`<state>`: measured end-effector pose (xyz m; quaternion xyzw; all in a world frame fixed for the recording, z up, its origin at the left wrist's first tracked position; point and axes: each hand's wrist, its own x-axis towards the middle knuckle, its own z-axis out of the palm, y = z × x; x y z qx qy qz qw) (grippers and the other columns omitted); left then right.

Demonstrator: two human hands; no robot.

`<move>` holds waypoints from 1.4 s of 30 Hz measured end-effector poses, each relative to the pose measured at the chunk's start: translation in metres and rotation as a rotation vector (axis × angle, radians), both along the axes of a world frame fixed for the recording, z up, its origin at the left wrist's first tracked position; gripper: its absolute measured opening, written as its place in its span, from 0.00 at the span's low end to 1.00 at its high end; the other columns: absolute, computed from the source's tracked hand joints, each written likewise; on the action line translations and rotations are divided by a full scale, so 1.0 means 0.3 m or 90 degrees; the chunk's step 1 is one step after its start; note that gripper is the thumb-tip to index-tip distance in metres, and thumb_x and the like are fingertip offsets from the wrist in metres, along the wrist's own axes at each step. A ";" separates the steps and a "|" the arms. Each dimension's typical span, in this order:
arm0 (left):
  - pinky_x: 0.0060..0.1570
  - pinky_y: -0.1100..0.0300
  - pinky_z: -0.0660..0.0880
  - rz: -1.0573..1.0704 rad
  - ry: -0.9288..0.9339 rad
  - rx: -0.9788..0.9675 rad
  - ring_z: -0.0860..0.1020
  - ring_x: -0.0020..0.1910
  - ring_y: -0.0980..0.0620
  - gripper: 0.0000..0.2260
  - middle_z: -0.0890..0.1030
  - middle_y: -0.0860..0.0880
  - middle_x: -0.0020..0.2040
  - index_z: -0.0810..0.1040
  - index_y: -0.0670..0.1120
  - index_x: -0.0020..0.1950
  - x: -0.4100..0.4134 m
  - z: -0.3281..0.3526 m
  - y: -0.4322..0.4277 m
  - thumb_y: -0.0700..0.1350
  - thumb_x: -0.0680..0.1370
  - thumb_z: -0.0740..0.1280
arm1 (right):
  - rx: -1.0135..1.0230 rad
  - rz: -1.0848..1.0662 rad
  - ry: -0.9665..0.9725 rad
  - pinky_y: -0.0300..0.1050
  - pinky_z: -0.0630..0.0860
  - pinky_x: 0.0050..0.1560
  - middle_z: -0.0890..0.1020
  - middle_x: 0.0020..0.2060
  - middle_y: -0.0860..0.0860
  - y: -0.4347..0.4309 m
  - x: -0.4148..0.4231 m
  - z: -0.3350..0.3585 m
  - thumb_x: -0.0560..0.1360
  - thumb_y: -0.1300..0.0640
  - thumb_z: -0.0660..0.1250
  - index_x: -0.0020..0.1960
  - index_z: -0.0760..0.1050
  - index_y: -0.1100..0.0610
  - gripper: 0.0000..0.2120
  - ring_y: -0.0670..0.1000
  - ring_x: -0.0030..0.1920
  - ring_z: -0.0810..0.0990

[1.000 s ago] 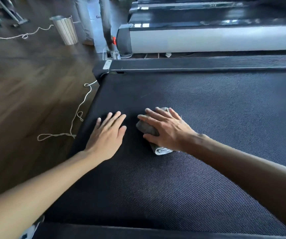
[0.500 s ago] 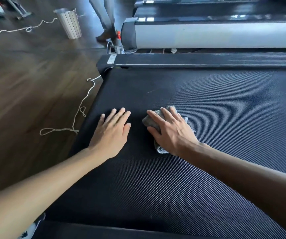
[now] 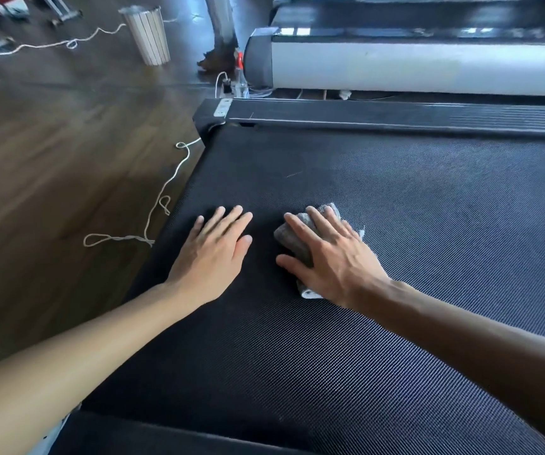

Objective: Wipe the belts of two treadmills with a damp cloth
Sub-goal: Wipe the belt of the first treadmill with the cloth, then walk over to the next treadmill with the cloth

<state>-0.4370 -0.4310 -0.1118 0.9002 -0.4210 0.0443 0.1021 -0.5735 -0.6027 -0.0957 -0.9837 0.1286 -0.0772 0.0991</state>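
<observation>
cloth (image 3: pixel 292 241) lies bunched on the near treadmill's belt (image 3: pixel 396 208), toward its left edge, under my right hand (image 3: pixel 333 257). the fingers there are straight and spread, pressing it down rather than clutching it, and grey folds show past the fingertips and at the heel of the palm. my left hand (image 3: pixel 213 254) rests just beside it on the belt, fingers flat and relaxed, holding nothing. i take this as the middle of a wiping pass on the first belt. to do it well i'd press evenly through the whole palm so the cloth doesn't roll up or slip out behind, work in overlapping strokes across the width, and let the left hand brace my weight. i judge a lot of belt to my right is left to cover, and the second treadmill (image 3: pixel 396 64) beyond waits. a white cord (image 3: pixel 163 192) on the floor (image 3: pixel 67 159) lies near the belt's edge, and i'd stay clear of it.
</observation>
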 end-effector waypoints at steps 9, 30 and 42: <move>0.75 0.49 0.51 0.004 0.008 -0.014 0.56 0.77 0.50 0.23 0.61 0.53 0.77 0.62 0.51 0.76 -0.005 0.002 -0.003 0.54 0.82 0.49 | 0.013 -0.002 -0.065 0.55 0.70 0.65 0.74 0.66 0.55 0.002 -0.001 -0.011 0.78 0.42 0.52 0.73 0.68 0.51 0.27 0.58 0.70 0.69; 0.69 0.54 0.62 0.058 0.182 -0.051 0.68 0.70 0.50 0.19 0.71 0.51 0.71 0.71 0.48 0.71 0.081 0.418 0.176 0.46 0.80 0.63 | 0.194 -0.081 -0.028 0.58 0.70 0.65 0.71 0.70 0.48 0.158 0.141 0.430 0.81 0.49 0.59 0.75 0.63 0.49 0.23 0.52 0.70 0.68; 0.51 0.51 0.77 0.146 0.232 -0.112 0.81 0.49 0.45 0.12 0.83 0.48 0.52 0.81 0.47 0.56 0.091 1.386 0.565 0.45 0.74 0.65 | 0.277 -0.069 0.030 0.47 0.71 0.63 0.72 0.71 0.48 0.608 0.172 1.366 0.81 0.50 0.60 0.75 0.65 0.49 0.22 0.55 0.67 0.73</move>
